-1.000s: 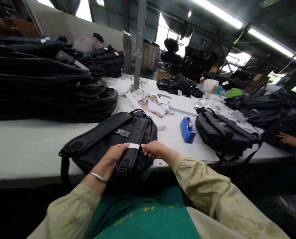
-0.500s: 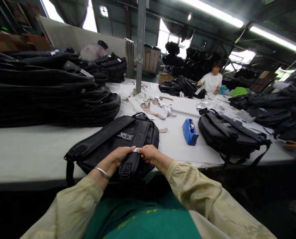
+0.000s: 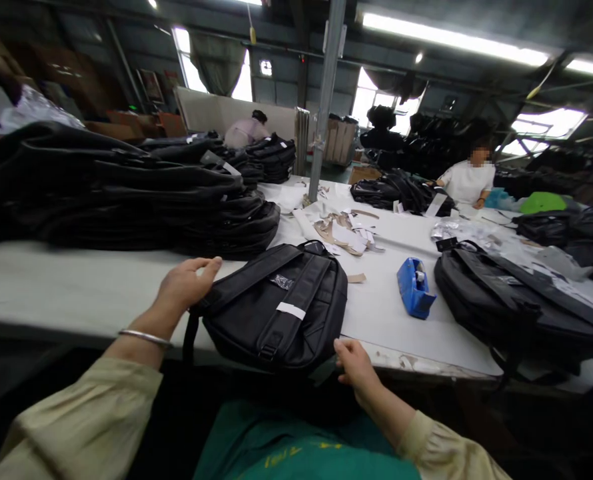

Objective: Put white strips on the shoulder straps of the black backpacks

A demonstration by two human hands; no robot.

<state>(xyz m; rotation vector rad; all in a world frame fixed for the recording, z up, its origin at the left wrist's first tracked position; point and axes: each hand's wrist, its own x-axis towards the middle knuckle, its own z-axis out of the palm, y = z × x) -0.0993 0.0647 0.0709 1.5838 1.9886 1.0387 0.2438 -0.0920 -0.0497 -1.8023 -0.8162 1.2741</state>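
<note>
A black backpack (image 3: 246,313) lies on the table in front of me, its shoulder straps facing up. Around the lower part of one strap is a white paper band (image 3: 291,310). My left hand (image 3: 189,283) is raised at the backpack's left end, thumb and fingers apart, holding nothing. Off the backpack's lower right side, near the table edge, is my right hand (image 3: 354,363), its fingers curled and slightly parted with nothing visible between them. A blue tape dispenser (image 3: 414,290) stands to the right of the backpack.
A tall pile of black bags (image 3: 141,200) fills the left. Another black backpack (image 3: 516,300) lies right of the dispenser. Paper scraps (image 3: 346,233) lie beyond, near a metal post (image 3: 326,107). A person in white (image 3: 469,180) is at the far side; another person (image 3: 244,133) bends behind the pile.
Both hands have let go of the white band on the strap and moved apart, left hand to the left, right hand down and right. The view has turned left.
</note>
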